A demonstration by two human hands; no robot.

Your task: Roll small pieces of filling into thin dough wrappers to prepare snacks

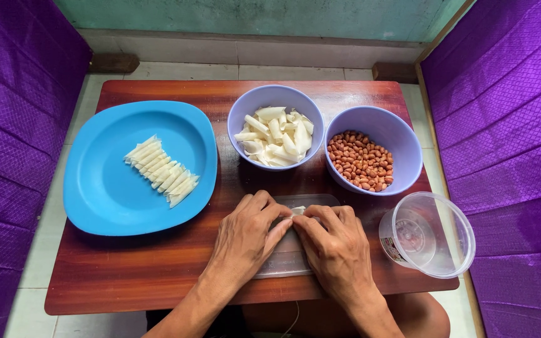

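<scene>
- Left hand [243, 236] and right hand [333, 247] are pressing together on a white wrapper piece [298, 210] over a clear board [289, 253].
- Rolled pieces [161, 170] are lying on a blue plate [104, 200].
- Two lilac bowls are holding wrappers [275, 136] and peanuts [362, 160].

blue, lilac and purple around a red-brown bench [158, 275]
blue plate [95, 194] bears cream-white rolled wrappers [161, 170]; two lilac bowls, one with pale wrapper pieces [275, 134], one with reddish-brown peanuts [361, 159]; clear tub [430, 235]; purple diamond-patterned cloth [7, 125] on both sides.
</scene>
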